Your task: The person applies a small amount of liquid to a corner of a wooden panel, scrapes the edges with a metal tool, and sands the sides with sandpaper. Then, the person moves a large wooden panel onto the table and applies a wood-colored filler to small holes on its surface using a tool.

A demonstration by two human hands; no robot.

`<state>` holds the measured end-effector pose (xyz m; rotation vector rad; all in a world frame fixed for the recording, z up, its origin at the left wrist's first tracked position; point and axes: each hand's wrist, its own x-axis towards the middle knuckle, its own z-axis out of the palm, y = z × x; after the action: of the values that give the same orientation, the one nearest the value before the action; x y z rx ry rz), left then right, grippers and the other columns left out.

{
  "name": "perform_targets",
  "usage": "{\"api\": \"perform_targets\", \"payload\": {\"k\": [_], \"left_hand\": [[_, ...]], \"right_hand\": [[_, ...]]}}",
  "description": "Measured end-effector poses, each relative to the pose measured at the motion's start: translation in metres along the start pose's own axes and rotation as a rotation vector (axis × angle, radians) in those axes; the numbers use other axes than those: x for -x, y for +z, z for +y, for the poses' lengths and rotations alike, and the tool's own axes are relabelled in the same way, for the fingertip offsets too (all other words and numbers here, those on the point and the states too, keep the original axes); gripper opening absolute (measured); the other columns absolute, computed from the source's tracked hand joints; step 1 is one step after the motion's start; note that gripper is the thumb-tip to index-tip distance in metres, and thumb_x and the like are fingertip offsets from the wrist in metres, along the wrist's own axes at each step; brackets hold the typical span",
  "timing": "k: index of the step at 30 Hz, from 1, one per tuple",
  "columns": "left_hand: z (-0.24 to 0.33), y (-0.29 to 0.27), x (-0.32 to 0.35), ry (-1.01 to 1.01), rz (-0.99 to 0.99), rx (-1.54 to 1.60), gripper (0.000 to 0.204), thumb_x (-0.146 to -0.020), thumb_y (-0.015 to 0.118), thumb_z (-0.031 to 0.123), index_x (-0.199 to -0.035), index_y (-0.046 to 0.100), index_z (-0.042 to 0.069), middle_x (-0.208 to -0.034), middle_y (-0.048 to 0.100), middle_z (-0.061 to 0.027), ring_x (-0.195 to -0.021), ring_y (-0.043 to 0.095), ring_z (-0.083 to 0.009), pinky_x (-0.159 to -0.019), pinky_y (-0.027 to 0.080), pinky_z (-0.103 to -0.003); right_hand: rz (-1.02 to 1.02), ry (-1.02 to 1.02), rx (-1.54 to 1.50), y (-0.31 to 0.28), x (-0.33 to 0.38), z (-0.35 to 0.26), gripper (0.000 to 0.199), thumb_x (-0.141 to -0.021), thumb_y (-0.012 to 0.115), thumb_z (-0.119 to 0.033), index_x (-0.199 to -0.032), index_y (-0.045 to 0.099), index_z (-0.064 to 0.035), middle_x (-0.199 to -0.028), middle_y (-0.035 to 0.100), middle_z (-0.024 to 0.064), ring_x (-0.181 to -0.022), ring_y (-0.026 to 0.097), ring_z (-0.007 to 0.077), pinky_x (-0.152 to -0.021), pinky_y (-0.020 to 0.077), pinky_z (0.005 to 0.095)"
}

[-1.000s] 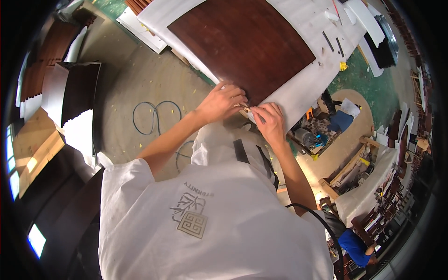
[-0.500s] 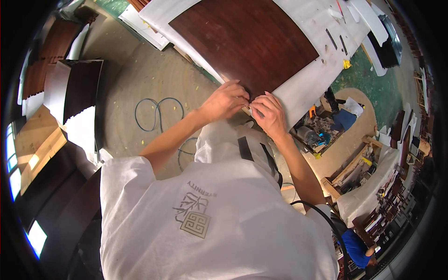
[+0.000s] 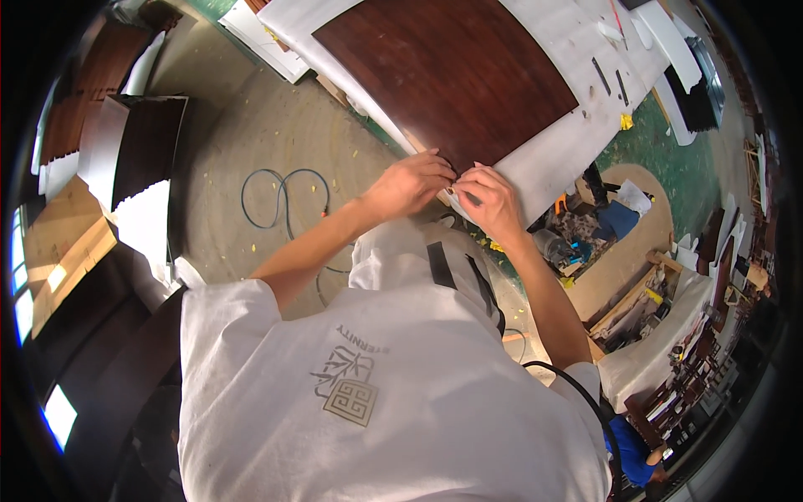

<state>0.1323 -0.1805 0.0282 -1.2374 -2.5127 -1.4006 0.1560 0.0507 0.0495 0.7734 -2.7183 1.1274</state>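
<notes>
A dark reddish-brown wooden panel (image 3: 456, 71) lies on a table covered with white sheeting (image 3: 556, 159). Both hands meet at the panel's near corner, fingertips almost together. My left hand (image 3: 414, 184) comes in from the left with its fingers bent and pressed together by the corner. Opposite it, my right hand (image 3: 489, 199) has its thumb and forefinger pinched and the other fingers curled. Whatever lies between the fingertips is too small to make out, and the fingers partly hide the corner.
Narrow dark strips (image 3: 601, 75) and a yellow scrap (image 3: 626, 122) lie toward the table's right side. A blue hose (image 3: 284, 201) loops on the floor at left. Tools fill an open box (image 3: 577, 230) at right. Dark panels (image 3: 149, 151) stand stacked at far left.
The view has shifted slightly, so the table and panel sit a little further right. Both hands stay at the corner, with the right fingers curled a bit more.
</notes>
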Motion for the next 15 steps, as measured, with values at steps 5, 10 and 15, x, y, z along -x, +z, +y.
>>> {"api": "perform_targets", "payload": {"k": [5,10,15], "left_hand": [[0.000,0.003,0.002,-0.085,-0.013,0.088,0.025,-0.084,0.076,-0.002,-0.108,0.076,0.004,-0.119,0.074,-0.0080,-0.121,0.067,-0.0274,-0.118,0.048,-0.045],[0.001,0.003,0.006,-0.017,-0.056,0.005,0.025,-0.085,0.074,-0.003,-0.110,0.076,0.003,-0.119,0.074,-0.0090,-0.121,0.068,-0.0281,-0.117,0.050,-0.044],[-0.002,0.005,0.005,-0.051,-0.038,0.048,0.023,-0.085,0.072,-0.001,-0.107,0.076,0.001,-0.121,0.073,-0.0100,-0.123,0.065,-0.0287,-0.119,0.048,-0.043]], "right_hand": [[-0.025,-0.027,-0.004,-0.001,0.002,0.003,0.010,-0.079,0.078,0.001,-0.087,0.075,-0.0043,-0.092,0.072,0.0057,-0.090,0.071,0.0279,-0.104,0.0590,0.0437],[-0.010,-0.041,-0.001,0.003,0.008,0.000,0.009,-0.079,0.079,0.000,-0.087,0.075,-0.0040,-0.092,0.072,0.0060,-0.090,0.072,0.0286,-0.101,0.0599,0.0428],[-0.018,0.016,-0.018,0.000,0.000,0.001,0.010,-0.079,0.078,0.001,-0.087,0.076,-0.0046,-0.092,0.073,0.0065,-0.091,0.072,0.0298,-0.099,0.0608,0.0410]]}}
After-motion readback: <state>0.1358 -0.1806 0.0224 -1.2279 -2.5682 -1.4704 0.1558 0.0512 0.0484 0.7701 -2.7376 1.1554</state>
